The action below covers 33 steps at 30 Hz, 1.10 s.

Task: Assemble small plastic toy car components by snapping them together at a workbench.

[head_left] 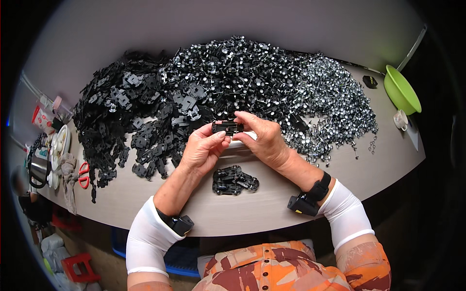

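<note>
While both hands, left hand (pixel 204 148) and right hand (pixel 264 138), pinch one black clip (pixel 227 127) at frame centre, assembly looks underway, needing careful alignment next.

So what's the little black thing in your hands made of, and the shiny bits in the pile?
The black piece, held by both hands, looks like moulded plastic: dull and evenly dark. The shiny bits look like metal, probably steel, since they glint silver. The green bowl seems smooth plastic too.
</note>
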Tool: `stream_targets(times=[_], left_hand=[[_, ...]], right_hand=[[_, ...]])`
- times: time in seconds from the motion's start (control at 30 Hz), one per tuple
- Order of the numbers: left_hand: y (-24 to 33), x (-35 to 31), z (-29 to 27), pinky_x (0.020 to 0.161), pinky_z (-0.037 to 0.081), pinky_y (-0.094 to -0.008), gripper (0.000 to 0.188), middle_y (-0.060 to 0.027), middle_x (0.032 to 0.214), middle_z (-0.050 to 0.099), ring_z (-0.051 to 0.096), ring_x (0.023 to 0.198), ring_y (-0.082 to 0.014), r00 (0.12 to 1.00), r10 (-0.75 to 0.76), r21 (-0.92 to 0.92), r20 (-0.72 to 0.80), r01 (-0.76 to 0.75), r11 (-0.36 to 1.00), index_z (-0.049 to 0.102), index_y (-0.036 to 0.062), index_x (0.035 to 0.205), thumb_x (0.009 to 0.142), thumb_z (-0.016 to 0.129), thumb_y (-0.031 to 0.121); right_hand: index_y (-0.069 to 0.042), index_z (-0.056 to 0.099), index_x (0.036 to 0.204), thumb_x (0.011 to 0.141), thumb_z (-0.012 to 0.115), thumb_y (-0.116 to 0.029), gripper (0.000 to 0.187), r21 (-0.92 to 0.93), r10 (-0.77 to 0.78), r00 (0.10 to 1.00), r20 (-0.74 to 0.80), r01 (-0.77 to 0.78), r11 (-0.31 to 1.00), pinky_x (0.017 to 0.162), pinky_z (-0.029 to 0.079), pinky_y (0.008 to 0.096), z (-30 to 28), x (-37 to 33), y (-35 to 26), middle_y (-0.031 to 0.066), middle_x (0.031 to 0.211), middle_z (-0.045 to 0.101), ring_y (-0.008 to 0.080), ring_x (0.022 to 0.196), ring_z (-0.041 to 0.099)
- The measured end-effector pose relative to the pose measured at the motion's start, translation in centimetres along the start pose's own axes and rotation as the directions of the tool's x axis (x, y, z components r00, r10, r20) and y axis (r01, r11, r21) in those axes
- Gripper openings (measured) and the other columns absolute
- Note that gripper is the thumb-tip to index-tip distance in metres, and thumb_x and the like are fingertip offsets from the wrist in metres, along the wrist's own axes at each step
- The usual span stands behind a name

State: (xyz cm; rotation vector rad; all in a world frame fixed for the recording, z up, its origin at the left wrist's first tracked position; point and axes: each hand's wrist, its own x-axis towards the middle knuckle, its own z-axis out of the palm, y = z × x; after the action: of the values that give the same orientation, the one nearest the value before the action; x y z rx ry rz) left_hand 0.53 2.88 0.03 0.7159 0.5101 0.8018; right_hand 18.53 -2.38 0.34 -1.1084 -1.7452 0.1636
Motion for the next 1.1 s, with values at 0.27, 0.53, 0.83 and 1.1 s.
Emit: stream_targets(times=[0.27,0.53,0.83,1.1], left_hand=[[0.4,-0.2,-0.5,0.062,0.053,-0.0207,0.034,-0.0095,0.1,0.062,0.062,0.076,-0.0138,0.992,0.118,0.056,0.05,-0.121,0.991,0.054,-0.0018,0.12,0.088,0.062,0.005],[0.7,0.2,-0.5,0.06,0.053,-0.0246,0.032,-0.0118,0.108,0.063,0.061,0.075,-0.0148,0.992,0.096,0.178,0.08,-0.109,0.978,0.055,-0.0012,0.12,0.09,0.06,0.009],[2.1,0.5,-2.0,0.058,0.054,-0.023,0.029,-0.0136,0.105,0.063,0.063,0.071,-0.0138,0.974,0.221,0.297,0.06,-0.228,0.927,0.056,-0.0031,0.116,0.089,0.06,0.007],[2.2,0.2,-1.3,0.058,0.053,-0.0226,0.029,-0.0103,0.102,0.064,0.061,0.071,-0.0118,0.984,0.149,0.273,0.096,-0.17,0.947,0.058,-0.0003,0.116,0.087,0.062,0.004]], right_hand=[[0.0,0.056,0.123,0.084,0.062,0.001,0.039,0.292,0.39,0.907,0.159,-0.421,0.859,0.071,0.056,0.0244,-2.4,2.2,-1.0,0.0129,0.101,0.068,0.0131,0.082,0.067],[-0.007,0.07,0.082,0.077,0.068,-0.012,0.007,-0.5,0.313,0.886,0.342,-0.11,0.859,0.074,0.053,0.0393,-5.0,1.9,0.9,0.0104,0.083,0.067,0.0278,0.081,0.066],[-0.009,0.068,0.092,0.073,0.07,-0.007,0.018,-0.461,0.205,0.949,0.239,-0.075,0.884,0.072,0.052,0.039,-3.6,1.7,2.1,0.0082,0.087,0.058,0.0283,0.084,0.062],[-0.01,0.065,0.089,0.071,0.072,-0.002,0.021,-0.483,0.093,0.958,0.269,0.051,0.874,0.067,0.05,0.0357,-2.2,2.1,3.1,0.0058,0.085,0.054,0.0236,0.081,0.06]])
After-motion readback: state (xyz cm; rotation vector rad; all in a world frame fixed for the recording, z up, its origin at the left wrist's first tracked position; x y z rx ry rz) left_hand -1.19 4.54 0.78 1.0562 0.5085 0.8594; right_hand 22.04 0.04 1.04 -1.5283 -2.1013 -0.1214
